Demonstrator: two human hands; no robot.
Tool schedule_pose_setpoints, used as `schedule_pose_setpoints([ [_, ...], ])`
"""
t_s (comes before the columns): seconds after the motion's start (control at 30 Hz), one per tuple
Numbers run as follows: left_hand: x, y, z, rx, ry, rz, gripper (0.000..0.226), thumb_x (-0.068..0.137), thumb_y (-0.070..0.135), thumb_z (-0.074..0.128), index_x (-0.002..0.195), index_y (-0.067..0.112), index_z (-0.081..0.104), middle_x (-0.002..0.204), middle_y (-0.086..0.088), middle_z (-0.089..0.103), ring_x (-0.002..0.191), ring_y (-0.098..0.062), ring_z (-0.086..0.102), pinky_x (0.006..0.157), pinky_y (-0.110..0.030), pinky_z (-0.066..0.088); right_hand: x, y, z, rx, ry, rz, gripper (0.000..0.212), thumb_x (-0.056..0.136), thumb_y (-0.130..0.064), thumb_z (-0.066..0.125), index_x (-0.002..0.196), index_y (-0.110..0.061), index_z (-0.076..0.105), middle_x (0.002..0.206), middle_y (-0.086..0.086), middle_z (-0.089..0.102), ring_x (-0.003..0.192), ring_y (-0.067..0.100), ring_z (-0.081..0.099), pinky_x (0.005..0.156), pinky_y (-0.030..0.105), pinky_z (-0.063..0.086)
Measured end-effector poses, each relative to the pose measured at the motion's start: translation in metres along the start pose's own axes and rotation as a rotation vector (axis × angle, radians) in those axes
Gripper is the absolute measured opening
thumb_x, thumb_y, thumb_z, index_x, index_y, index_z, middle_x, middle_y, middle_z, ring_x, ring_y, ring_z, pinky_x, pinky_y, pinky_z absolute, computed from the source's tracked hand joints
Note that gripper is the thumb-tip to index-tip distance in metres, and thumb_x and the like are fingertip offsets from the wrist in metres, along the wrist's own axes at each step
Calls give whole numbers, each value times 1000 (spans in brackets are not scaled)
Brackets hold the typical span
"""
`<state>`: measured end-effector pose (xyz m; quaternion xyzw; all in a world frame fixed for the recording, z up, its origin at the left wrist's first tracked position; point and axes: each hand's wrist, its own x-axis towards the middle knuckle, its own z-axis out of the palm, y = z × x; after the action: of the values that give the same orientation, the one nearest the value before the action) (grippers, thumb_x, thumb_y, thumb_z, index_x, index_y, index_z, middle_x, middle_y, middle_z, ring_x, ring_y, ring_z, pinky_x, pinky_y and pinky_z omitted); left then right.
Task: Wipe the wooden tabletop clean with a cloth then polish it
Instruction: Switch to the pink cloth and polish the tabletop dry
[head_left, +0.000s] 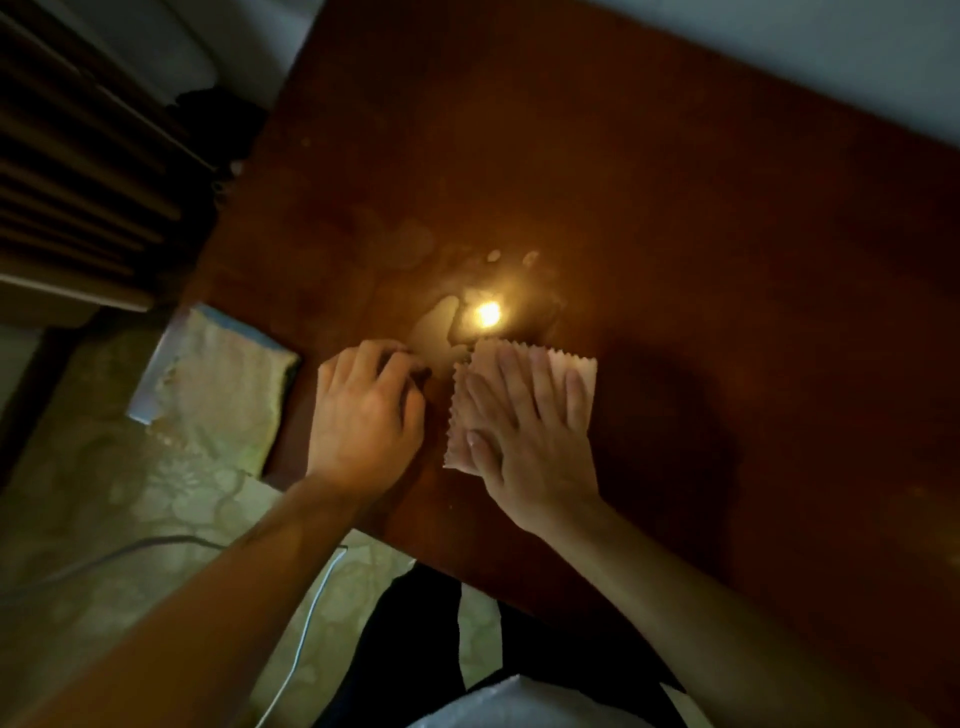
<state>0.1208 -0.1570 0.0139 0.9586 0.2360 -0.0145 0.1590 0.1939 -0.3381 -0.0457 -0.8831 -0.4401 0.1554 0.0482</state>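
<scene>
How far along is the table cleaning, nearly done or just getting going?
It looks early. Nothing is visibly finished: pale smudges still mark the wooden tabletop near the light's reflection. In hand: the right hand presses a pink cloth flat, while the left hand rests beside it with curled fingers. Left: wiping the marked area, then polishing.

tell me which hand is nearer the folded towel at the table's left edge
Left. The left hand rests on the table just right of the folded towel, its fingers curled. The right hand is farther right, pressed flat on the pink cloth.
</scene>
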Motion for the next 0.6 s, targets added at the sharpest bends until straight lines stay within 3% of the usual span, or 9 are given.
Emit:
schedule_pose_setpoints([
  [0.2,-8,-31,-11,-1,12,-87,28,91,19,51,110,8,67,119,-15,60,105,-36,57,90,-48,41,36,-10,-4,11,-21,133,60,105,-55,13,163,-39,5,172,8,3,158,34,-3,125,60,3],
  [0.47,-33,-114,-21,53,-2,-288,39,97,19,57,132,2,54,141,-24,47,128,-42,46,103,-52,36,78,-43,-13,-14,-36,181,65,102,-54,12,164,-32,5,172,11,-8,157,37,-8,124,63,-1],
  [0.6,-30,-149,-22,86,-20,-219,42,103,26,50,138,2,47,148,-30,39,135,-48,40,107,-60,35,104,-71,-15,-4,-37,212,65,104,-52,16,164,-33,2,171,11,-13,157,37,-13,124,62,-5],
])
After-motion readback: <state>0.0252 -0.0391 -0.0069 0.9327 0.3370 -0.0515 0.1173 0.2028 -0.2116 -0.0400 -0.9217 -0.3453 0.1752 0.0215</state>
